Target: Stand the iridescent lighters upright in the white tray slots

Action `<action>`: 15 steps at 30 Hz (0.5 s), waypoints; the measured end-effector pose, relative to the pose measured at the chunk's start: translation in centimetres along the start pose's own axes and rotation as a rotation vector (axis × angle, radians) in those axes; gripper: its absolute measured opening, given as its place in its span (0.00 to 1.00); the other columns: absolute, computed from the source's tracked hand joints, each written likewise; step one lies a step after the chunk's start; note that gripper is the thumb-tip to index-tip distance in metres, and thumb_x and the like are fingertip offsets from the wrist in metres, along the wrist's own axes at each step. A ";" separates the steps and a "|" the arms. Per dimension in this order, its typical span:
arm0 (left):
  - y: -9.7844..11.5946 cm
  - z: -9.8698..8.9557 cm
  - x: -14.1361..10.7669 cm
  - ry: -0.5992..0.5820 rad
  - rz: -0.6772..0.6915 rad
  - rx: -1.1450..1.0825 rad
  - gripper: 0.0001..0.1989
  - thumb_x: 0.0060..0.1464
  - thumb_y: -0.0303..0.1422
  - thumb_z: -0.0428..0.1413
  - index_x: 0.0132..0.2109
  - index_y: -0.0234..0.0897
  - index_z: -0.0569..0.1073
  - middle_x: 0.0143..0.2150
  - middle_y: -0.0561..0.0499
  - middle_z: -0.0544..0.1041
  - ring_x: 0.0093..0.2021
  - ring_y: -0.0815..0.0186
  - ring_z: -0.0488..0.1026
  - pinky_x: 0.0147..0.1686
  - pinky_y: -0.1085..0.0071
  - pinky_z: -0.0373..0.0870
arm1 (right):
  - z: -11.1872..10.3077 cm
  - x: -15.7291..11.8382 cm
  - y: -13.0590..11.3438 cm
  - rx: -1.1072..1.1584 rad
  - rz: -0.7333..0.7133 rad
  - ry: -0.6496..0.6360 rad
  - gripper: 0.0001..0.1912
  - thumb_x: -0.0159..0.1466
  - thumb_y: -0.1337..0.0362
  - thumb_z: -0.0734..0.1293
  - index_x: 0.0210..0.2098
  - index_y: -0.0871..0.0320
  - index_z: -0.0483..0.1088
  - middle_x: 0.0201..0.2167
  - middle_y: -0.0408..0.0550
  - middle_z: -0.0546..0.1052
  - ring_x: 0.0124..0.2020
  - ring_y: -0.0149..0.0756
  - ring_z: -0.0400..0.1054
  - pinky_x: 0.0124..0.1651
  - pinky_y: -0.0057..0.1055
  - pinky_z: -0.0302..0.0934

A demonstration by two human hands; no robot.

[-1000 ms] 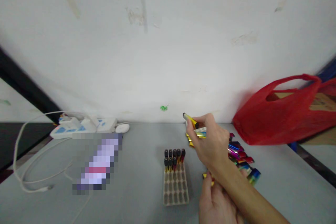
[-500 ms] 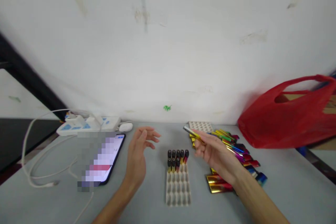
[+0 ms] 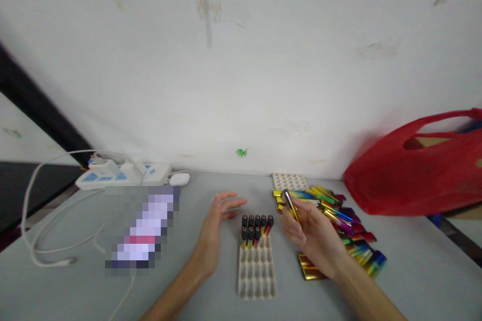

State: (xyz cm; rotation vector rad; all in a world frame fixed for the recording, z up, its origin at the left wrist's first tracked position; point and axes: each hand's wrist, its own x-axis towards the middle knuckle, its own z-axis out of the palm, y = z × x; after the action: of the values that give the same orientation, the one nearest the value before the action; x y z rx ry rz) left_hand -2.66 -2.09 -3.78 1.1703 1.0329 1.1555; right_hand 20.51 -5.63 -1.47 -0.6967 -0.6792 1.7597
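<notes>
A pale tray (image 3: 257, 273) with rows of slots lies at the middle of the table. Several black-topped coloured tubes (image 3: 257, 220) stand in its far rows; the nearer slots hold nothing. To the tray's left, my left hand (image 3: 214, 233) hovers with fingers apart and nothing in it. Over on the right side, my right hand (image 3: 309, 228) pinches a shiny tube (image 3: 290, 204), gold with a dark and silver end, tilted upward. Beneath and beyond that hand is a pile of shiny coloured tubes (image 3: 341, 213), partly hidden by it.
A second pale tray (image 3: 289, 181) lies by the wall. At the right rests a red bag (image 3: 406, 175). A phone (image 3: 150, 225), partly pixelated, a white power strip (image 3: 158, 174), white cables (image 3: 52, 262) and a small white case (image 3: 179, 179) are at the left.
My left hand has moved right, toward the tray. My right hand has turned the tube more upright and shifted slightly right. The view has shifted a little.
</notes>
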 end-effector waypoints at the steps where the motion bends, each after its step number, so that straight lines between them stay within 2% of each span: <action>1: 0.0 0.0 0.0 -0.018 -0.007 0.001 0.39 0.68 0.69 0.42 0.58 0.39 0.73 0.55 0.38 0.86 0.61 0.42 0.77 0.65 0.41 0.65 | 0.1 -0.1 -0.1 0.002 0.004 -0.006 0.14 0.71 0.55 0.71 0.33 0.55 0.70 0.19 0.34 0.58 0.20 0.28 0.42 0.23 0.24 0.46; 3: -0.1 -0.1 -0.1 -0.056 -0.001 0.008 0.39 0.68 0.68 0.43 0.59 0.40 0.75 0.57 0.39 0.86 0.62 0.42 0.76 0.67 0.42 0.63 | 0.1 -0.2 -0.2 0.038 0.007 -0.020 0.09 0.68 0.59 0.72 0.36 0.54 0.69 0.20 0.31 0.54 0.19 0.27 0.37 0.22 0.24 0.42; 7: -0.6 -0.3 0.0 -0.063 -0.016 0.007 0.39 0.70 0.67 0.41 0.57 0.41 0.77 0.54 0.40 0.86 0.61 0.43 0.78 0.69 0.43 0.63 | 0.1 -0.4 -0.2 0.059 -0.026 -0.011 0.09 0.65 0.61 0.73 0.37 0.53 0.68 0.21 0.31 0.51 0.20 0.27 0.35 0.22 0.24 0.39; 9: -1.0 -0.4 0.1 -0.057 -0.032 -0.009 0.39 0.70 0.67 0.40 0.57 0.41 0.77 0.53 0.40 0.87 0.61 0.43 0.78 0.70 0.42 0.62 | 0.2 -0.3 -0.2 0.051 -0.030 0.013 0.10 0.67 0.57 0.72 0.36 0.54 0.69 0.21 0.31 0.49 0.21 0.28 0.35 0.22 0.25 0.40; 11: -1.2 -0.6 0.2 -0.081 -0.033 -0.011 0.37 0.70 0.66 0.43 0.59 0.41 0.76 0.54 0.40 0.87 0.61 0.43 0.79 0.70 0.42 0.63 | 0.3 -0.1 -0.3 0.046 -0.032 0.021 0.16 0.69 0.51 0.71 0.33 0.54 0.68 0.21 0.32 0.49 0.21 0.29 0.36 0.23 0.26 0.40; 15: -0.8 -0.7 0.1 -0.117 -0.007 0.054 0.34 0.68 0.65 0.51 0.61 0.41 0.73 0.55 0.39 0.86 0.58 0.43 0.80 0.66 0.44 0.66 | 0.3 0.1 -0.3 0.048 -0.055 -0.009 0.29 0.71 0.40 0.68 0.25 0.53 0.61 0.20 0.33 0.49 0.21 0.29 0.39 0.23 0.27 0.42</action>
State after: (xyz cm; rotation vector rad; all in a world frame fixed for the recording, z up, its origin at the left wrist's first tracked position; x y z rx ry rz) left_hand -3.19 -1.94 -4.69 1.2605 0.9831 1.0469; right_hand 20.43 -5.48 -1.06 -0.6324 -0.6541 1.7241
